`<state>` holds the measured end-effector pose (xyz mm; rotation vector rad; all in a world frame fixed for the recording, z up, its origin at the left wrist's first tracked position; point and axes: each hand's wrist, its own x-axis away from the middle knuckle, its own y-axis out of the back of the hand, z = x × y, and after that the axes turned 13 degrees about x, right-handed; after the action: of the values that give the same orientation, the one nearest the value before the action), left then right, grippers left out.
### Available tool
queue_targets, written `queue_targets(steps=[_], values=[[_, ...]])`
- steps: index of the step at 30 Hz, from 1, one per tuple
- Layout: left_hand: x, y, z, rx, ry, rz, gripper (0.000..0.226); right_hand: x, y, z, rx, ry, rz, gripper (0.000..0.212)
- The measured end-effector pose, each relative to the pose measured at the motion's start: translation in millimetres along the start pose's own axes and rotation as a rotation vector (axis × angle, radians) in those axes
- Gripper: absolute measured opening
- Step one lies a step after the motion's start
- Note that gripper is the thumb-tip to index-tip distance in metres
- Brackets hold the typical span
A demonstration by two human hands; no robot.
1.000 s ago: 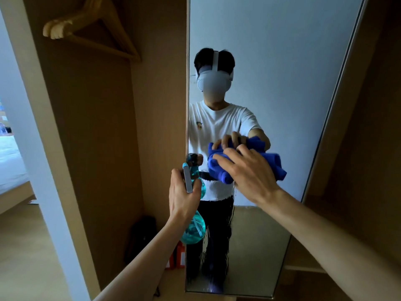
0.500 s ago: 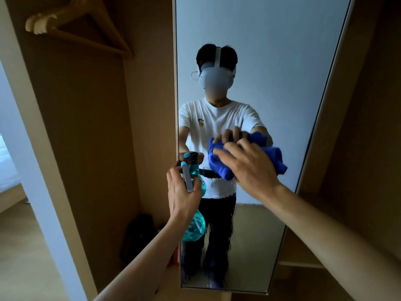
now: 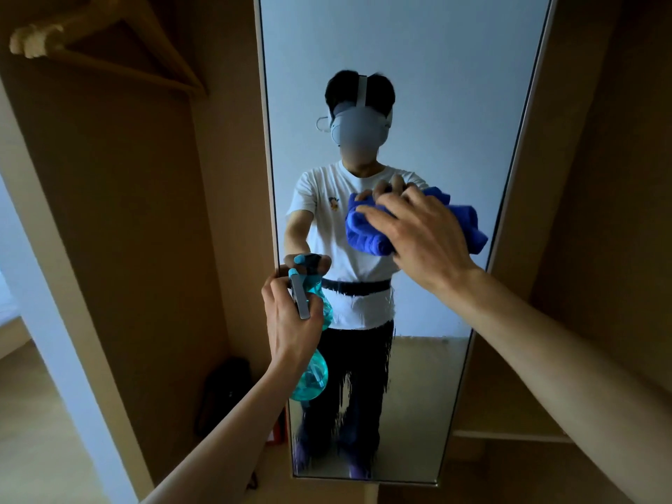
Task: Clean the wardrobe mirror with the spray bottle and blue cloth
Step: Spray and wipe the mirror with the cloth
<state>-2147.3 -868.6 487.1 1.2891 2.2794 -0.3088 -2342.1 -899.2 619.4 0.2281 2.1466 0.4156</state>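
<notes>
Up close, the right hand's fingers point(image 3: 376, 214) are spread and bent over the bunched blue cloth point(image 3: 363, 236), pressing it against the mirror point(image 3: 418, 67) at about chest height of the reflection. The fingertips seem to reach the glass over the cloth's top edge. The right hand point(image 3: 425, 241) covers most of the bundle, so only its folds show at either side.

The left hand's fingers point(image 3: 272, 291) are wrapped round the neck of the spray bottle point(image 3: 309, 380), which hangs upright by the mirror's left edge, thumb beside the grey trigger. The left hand point(image 3: 291, 321) holds it firmly; whether the nozzle touches the glass I cannot tell.

The cloth looks soft and thick. It should fold under the palm and slide easily on wet glass, so a broad, flat hold probably suits it better than a pinch. The bottle looks like light plastic, part full, and is best taken at the neck. Drips streak the lower glass point(image 3: 349, 394), which probably needs wiping next.

Further out, a wooden hanger point(image 3: 109, 41) hangs inside the wardrobe point(image 3: 127, 212), and a dark bag point(image 3: 225, 387) sits low.
</notes>
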Motion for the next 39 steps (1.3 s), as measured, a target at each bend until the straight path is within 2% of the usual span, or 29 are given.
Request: queue_targets(steps=[5, 16, 20, 29, 34, 39], values=[[1, -5, 1, -0.005, 0.008, -0.031, 0.03, 7, -1, -6, -0.012, 0.011, -0.032, 0.05], [2, -5, 3, -0.038, -0.01, -0.036, 0.034, 86, -32, 25, -0.13, 0.088, 0.098, 0.048], [2, -5, 3, -0.033, -0.016, -0.031, 0.032, 78, -25, 12, -0.135, 0.092, 0.094, 0.049], [4, -11, -1, -0.045, -0.013, -0.049, 0.032, 23, 5, -52, -0.012, -0.065, 0.014, 0.053], [2, -12, 3, -0.049, -0.022, -0.058, 0.033, 37, -3, -51, -0.025, -0.017, 0.025, 0.053], [2, -14, 6, -0.06, -0.024, -0.059, 0.034, 86, -23, -26, -0.071, 0.084, 0.109, 0.051]])
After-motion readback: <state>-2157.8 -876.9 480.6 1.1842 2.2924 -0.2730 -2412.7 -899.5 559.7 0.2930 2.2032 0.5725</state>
